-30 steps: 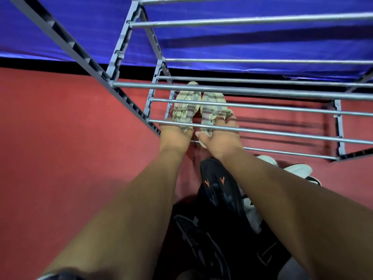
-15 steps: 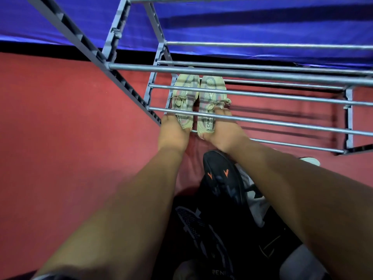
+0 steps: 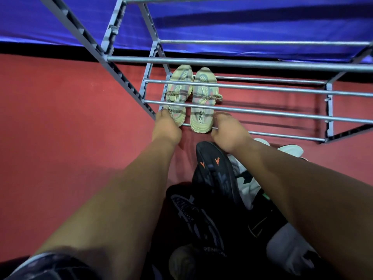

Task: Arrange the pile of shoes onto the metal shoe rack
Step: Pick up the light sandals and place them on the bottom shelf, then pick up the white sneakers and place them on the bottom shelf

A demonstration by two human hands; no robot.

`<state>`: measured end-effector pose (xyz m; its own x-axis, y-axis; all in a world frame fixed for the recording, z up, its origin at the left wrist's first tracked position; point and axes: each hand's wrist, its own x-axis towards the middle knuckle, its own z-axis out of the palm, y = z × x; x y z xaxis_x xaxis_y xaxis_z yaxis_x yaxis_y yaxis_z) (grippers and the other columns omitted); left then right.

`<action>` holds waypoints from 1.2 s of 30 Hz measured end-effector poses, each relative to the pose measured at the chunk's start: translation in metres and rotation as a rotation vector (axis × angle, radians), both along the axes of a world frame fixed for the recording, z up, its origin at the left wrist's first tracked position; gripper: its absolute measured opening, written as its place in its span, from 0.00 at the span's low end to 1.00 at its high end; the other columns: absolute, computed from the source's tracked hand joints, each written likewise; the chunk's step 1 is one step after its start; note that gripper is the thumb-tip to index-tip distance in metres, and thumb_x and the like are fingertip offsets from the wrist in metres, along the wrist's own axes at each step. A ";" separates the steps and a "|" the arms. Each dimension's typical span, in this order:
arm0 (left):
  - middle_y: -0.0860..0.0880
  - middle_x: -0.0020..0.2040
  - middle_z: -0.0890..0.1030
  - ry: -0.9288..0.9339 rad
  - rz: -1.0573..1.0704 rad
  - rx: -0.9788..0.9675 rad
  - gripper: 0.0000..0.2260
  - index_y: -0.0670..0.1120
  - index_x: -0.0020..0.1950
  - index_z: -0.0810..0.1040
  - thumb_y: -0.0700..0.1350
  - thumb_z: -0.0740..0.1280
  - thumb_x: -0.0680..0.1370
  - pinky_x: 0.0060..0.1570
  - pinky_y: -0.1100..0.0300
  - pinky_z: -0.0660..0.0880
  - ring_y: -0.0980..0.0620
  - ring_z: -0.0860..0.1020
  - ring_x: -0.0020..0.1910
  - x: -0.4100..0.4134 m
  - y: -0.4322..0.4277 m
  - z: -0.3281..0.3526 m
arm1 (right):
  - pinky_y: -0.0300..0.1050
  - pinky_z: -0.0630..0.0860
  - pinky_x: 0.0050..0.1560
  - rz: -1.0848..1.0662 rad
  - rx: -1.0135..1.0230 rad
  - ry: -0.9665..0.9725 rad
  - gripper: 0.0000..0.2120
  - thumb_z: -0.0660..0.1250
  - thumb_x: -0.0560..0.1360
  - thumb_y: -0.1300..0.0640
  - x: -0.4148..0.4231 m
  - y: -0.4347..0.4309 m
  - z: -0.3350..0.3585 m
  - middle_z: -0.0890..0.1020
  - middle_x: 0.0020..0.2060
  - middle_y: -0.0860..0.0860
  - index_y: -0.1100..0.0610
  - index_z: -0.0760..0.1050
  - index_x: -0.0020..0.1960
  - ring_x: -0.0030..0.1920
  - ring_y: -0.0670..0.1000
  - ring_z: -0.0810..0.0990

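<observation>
A pair of pale yellow-green sneakers rests side by side on the lowest bars of the grey metal shoe rack (image 3: 242, 63), toes pointing away, at its left end. My left hand (image 3: 166, 129) covers the heel of the left sneaker (image 3: 177, 87), fingers wrapped on it. My right hand (image 3: 229, 132) sits curled against the right side of the right sneaker's (image 3: 203, 91) heel; its fingers are hidden, so the grip is unclear. The pile lies under my forearms: a black shoe with orange marks (image 3: 214, 168) and a white shoe (image 3: 290, 150).
Another black mesh shoe (image 3: 197, 219) and a white-and-black shoe (image 3: 288, 251) lie nearer to me. The rack's upper bars cross above the sneakers. The floor (image 3: 70, 128) is red, with a blue sheet (image 3: 242, 23) behind the rack.
The sneakers have settled flat on the lowest bars. Both hands have slid back from the shoes' middles to their heels, the right one coming off to the side.
</observation>
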<state>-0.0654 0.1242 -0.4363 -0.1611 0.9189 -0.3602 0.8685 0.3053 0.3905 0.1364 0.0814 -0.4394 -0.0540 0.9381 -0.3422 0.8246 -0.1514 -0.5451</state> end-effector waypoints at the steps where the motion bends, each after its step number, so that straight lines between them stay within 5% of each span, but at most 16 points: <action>1: 0.38 0.74 0.67 -0.004 0.021 -0.002 0.24 0.37 0.74 0.69 0.33 0.63 0.76 0.71 0.46 0.71 0.35 0.72 0.70 0.002 -0.008 0.003 | 0.47 0.77 0.53 -0.022 -0.012 0.000 0.16 0.64 0.79 0.58 0.004 -0.009 0.003 0.81 0.59 0.56 0.55 0.77 0.66 0.55 0.58 0.81; 5: 0.38 0.71 0.70 -0.043 0.064 -0.066 0.19 0.36 0.70 0.69 0.38 0.64 0.80 0.67 0.45 0.72 0.34 0.74 0.67 0.018 -0.045 0.017 | 0.46 0.76 0.49 -0.045 -0.011 -0.082 0.13 0.63 0.81 0.54 0.025 -0.049 0.013 0.82 0.55 0.55 0.57 0.78 0.62 0.55 0.60 0.81; 9: 0.43 0.68 0.79 -0.230 -0.045 -0.363 0.19 0.40 0.74 0.72 0.42 0.65 0.83 0.66 0.52 0.75 0.39 0.79 0.65 0.033 -0.084 0.020 | 0.45 0.73 0.45 -0.007 -0.095 -0.087 0.13 0.63 0.82 0.45 0.039 -0.085 0.027 0.85 0.47 0.54 0.53 0.80 0.55 0.52 0.58 0.83; 13: 0.47 0.57 0.86 -0.472 0.041 -0.389 0.13 0.47 0.63 0.79 0.45 0.73 0.79 0.63 0.46 0.80 0.44 0.85 0.55 0.029 -0.115 0.011 | 0.45 0.76 0.51 0.156 -0.231 -0.116 0.20 0.64 0.80 0.36 0.035 -0.120 0.042 0.85 0.47 0.51 0.48 0.80 0.62 0.53 0.56 0.83; 16: 0.48 0.54 0.84 -0.407 0.077 -0.219 0.12 0.46 0.63 0.78 0.45 0.74 0.80 0.57 0.54 0.77 0.45 0.82 0.53 0.029 -0.126 0.027 | 0.47 0.77 0.50 0.029 -0.186 -0.018 0.11 0.68 0.80 0.44 0.020 -0.145 0.049 0.85 0.47 0.52 0.49 0.79 0.57 0.52 0.57 0.83; 20: 0.48 0.52 0.84 -0.458 0.059 -0.268 0.10 0.46 0.61 0.79 0.50 0.70 0.83 0.58 0.51 0.80 0.44 0.83 0.52 0.036 -0.128 0.055 | 0.46 0.72 0.46 -0.215 -0.093 0.123 0.11 0.64 0.83 0.52 0.010 -0.164 0.056 0.82 0.46 0.54 0.58 0.77 0.59 0.48 0.58 0.80; 24: 0.43 0.65 0.81 -0.144 -0.217 -0.473 0.28 0.42 0.70 0.78 0.63 0.66 0.82 0.59 0.49 0.73 0.40 0.79 0.59 0.039 -0.137 0.065 | 0.50 0.70 0.47 -0.429 0.047 0.045 0.14 0.58 0.86 0.53 0.029 -0.171 0.064 0.83 0.50 0.62 0.61 0.75 0.62 0.51 0.65 0.81; 28: 0.43 0.77 0.73 0.211 -0.510 -0.636 0.38 0.45 0.81 0.67 0.67 0.68 0.79 0.68 0.47 0.71 0.40 0.73 0.72 0.034 -0.168 0.053 | 0.54 0.75 0.60 -0.495 -0.067 -0.082 0.17 0.56 0.86 0.52 0.064 -0.161 0.068 0.82 0.59 0.64 0.59 0.75 0.68 0.61 0.67 0.80; 32: 0.45 0.63 0.80 0.360 -0.613 -0.695 0.23 0.44 0.70 0.79 0.51 0.75 0.77 0.54 0.51 0.77 0.42 0.80 0.59 0.027 -0.180 0.044 | 0.59 0.69 0.68 -0.373 -0.152 -0.318 0.23 0.62 0.81 0.51 0.076 -0.170 0.071 0.71 0.69 0.62 0.56 0.69 0.73 0.69 0.67 0.70; 36: 0.45 0.51 0.83 0.373 -0.609 -0.682 0.13 0.42 0.61 0.83 0.44 0.66 0.79 0.51 0.51 0.79 0.43 0.82 0.49 0.020 -0.181 0.050 | 0.60 0.73 0.64 -0.250 -0.092 -0.450 0.33 0.61 0.79 0.32 0.060 -0.185 0.071 0.71 0.65 0.60 0.60 0.70 0.69 0.65 0.66 0.74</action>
